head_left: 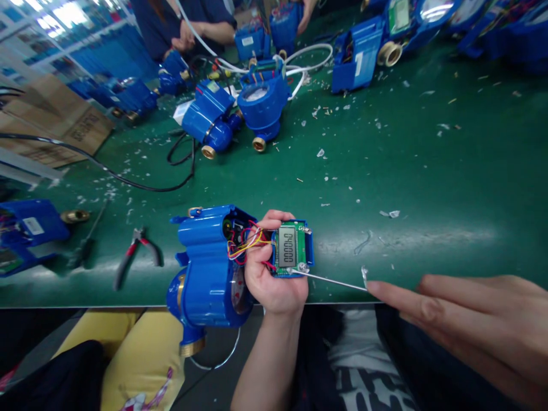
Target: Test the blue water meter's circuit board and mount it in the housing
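Note:
My left hand [269, 274] grips a small green circuit board with an LCD display [292, 248] in a blue frame, held at the near table edge. Coloured wires [246, 242] run from the board into a blue water meter body [209, 268] that hangs partly over the edge. My right hand [466, 325] holds a thin metal rod [329, 279] by its near end; the rod's tip touches the board's lower right corner. The right hand's fingers stretch out along the rod.
Red-handled pliers [135, 251] and a dark screwdriver [88, 242] lie at the left. Several blue meters [261, 103] and white tubing [308, 57] sit farther back, where another person's hands [186, 37] work. Plastic scraps dot the green table [428, 171]. A black cable [128, 177] crosses left.

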Motion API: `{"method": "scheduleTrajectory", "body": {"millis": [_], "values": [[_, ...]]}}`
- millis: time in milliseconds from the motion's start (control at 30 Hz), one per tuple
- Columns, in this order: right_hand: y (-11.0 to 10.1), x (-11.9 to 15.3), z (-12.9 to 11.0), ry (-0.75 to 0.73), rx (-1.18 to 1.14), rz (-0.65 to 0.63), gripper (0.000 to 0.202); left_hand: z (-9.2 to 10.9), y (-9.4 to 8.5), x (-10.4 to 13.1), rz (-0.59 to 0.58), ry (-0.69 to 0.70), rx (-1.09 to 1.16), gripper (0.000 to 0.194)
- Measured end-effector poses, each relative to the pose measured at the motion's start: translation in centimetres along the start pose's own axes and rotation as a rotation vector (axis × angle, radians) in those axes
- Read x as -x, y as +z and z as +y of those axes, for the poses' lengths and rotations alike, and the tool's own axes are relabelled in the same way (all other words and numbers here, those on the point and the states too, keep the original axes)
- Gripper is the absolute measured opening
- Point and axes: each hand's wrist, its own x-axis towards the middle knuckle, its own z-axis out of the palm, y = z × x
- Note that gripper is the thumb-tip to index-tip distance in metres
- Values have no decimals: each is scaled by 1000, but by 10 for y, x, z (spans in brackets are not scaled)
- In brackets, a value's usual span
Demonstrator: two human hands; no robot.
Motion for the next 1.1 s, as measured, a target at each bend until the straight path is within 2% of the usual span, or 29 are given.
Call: {"method": "scheduleTrajectory", "body": {"millis": [100, 300, 533, 667, 767, 833, 900, 1033, 1100], "values": [[10, 11, 0, -49, -43, -101, 44, 0, 1, 0, 35, -17, -6, 36], [23, 18, 0, -12, -104, -85, 47, 1, 3, 3, 123, -49, -60, 32], [30, 18, 3, -57, -72, -72, 49, 0, 4, 6, 120, -78, 25, 33], [26, 18, 1, 26, -143, 85, 52, 2, 4, 5, 119, -89, 40, 33], [24, 15, 2, 218, -211, 252, 50, 4, 5, 5, 139, -116, 29, 32], [25, 10, 6, 315, -249, 308, 49, 4, 5, 6, 151, -135, 15, 32], [28, 3, 13, 350, -178, 298, 47, 4, 4, 7, 154, -144, 11, 32], [34, -14, 28, 396, 230, 85, 40, 2, 3, 7, 163, -149, 23, 30], [33, -25, 29, 371, 341, 79, 35, 1, 3, 7, 169, -150, 9, 29]]}}
